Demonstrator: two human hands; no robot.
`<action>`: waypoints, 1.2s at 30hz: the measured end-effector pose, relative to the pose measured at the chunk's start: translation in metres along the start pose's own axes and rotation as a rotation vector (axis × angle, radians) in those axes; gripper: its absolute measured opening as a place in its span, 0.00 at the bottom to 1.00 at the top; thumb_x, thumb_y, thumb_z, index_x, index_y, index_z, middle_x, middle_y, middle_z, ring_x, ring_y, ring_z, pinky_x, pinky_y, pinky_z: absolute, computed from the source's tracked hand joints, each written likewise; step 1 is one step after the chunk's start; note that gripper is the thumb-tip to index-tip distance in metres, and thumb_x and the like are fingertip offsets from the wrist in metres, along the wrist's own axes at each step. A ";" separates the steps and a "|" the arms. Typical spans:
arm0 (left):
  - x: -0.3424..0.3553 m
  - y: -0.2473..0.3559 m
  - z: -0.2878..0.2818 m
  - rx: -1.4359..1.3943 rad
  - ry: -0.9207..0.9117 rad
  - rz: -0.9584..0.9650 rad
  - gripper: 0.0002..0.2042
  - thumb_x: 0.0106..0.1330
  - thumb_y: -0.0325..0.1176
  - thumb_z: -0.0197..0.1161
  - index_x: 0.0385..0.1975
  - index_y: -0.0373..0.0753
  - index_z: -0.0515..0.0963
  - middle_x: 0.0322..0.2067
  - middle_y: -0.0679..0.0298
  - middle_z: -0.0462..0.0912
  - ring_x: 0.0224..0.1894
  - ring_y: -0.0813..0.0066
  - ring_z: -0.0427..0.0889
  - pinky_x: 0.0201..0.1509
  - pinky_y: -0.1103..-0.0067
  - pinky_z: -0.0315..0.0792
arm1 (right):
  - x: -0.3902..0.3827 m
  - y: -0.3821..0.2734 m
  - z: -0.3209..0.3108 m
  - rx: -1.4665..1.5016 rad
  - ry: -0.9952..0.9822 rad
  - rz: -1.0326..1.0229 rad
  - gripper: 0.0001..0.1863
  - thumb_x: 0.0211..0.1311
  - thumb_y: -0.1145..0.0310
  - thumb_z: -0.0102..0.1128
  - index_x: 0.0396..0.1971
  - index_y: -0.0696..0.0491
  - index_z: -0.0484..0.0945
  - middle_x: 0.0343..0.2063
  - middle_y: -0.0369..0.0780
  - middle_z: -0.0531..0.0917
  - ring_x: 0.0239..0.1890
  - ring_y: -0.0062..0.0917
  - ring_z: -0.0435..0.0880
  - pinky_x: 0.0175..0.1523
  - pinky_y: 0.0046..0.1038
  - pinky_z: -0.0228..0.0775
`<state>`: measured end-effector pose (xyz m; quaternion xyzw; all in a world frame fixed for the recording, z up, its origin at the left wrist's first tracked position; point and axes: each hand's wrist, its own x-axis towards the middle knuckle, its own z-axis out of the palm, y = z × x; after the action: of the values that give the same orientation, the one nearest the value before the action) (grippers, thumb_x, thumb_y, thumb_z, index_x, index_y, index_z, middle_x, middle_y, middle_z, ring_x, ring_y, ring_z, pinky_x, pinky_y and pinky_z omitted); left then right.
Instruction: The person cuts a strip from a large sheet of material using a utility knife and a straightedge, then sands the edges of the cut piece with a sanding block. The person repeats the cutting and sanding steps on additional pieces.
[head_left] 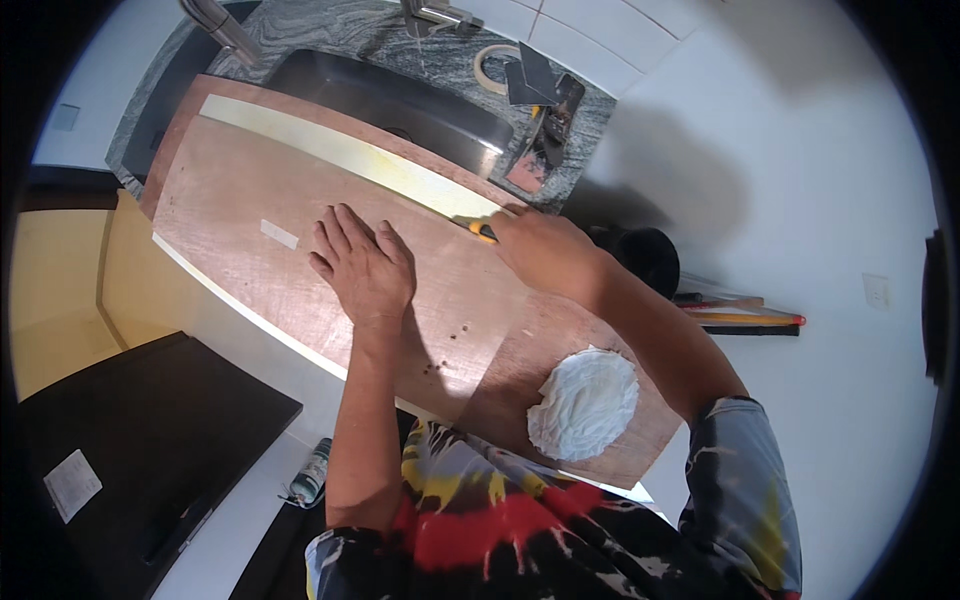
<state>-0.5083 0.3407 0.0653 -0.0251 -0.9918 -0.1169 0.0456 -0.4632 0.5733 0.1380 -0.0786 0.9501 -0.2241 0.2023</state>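
A long brown wooden board (250,190) lies across a stone counter, over the sink. My left hand (362,262) rests flat on the board with fingers spread, pressing it down. My right hand (545,250) grips a yellow and black utility knife (482,231) at the board's far edge, beside a pale yellowish strip (340,152) that runs along that edge. A small pale piece of tape (279,234) sits on the board left of my left hand. A round white lump of putty (584,402) lies on the near right end of the board.
A dark sink (400,105) with a metal tap (432,14) is behind the board. A tape roll (492,66) and dark tools (545,125) lie on the granite counter. Pencils and sticks (745,317) rest at right. A black panel (140,450) and a sealant tube (312,472) are lower left.
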 end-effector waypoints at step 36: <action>0.001 0.005 -0.008 -0.042 -0.022 -0.003 0.33 0.77 0.49 0.41 0.72 0.27 0.57 0.74 0.42 0.54 0.77 0.38 0.47 0.77 0.43 0.39 | 0.002 -0.007 0.022 0.159 0.559 0.157 0.14 0.60 0.79 0.59 0.47 0.59 0.79 0.44 0.52 0.82 0.52 0.47 0.81 0.56 0.43 0.73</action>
<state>-0.5083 0.3432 0.0742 -0.0259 -0.9896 -0.1372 0.0340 -0.4552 0.5584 0.1226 0.0758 0.9517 -0.2942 -0.0448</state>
